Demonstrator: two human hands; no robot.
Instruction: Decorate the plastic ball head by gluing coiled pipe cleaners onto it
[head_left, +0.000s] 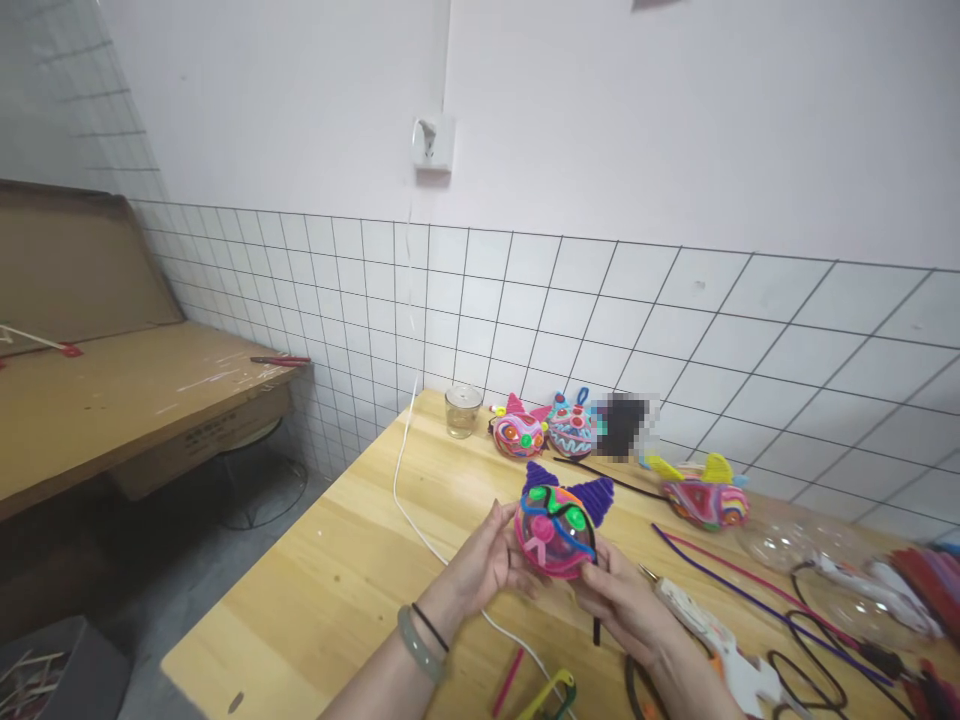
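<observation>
Head view: I see L hand (491, 565) + R hand (619, 595), fingers of both clamped on the sides of a cat-face ball (553, 540), purple ears (592, 498) up, held over the wooden table (300, 600). Black strip (597, 631) hangs nr R fingers. White glue gun (709, 625) lies just beside R arm. Glass (462, 412) + pink-eared toy (517, 432) at back, nr tiled wall (352, 290).

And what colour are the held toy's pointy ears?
The ears are purple, clearest in the head view.
</observation>
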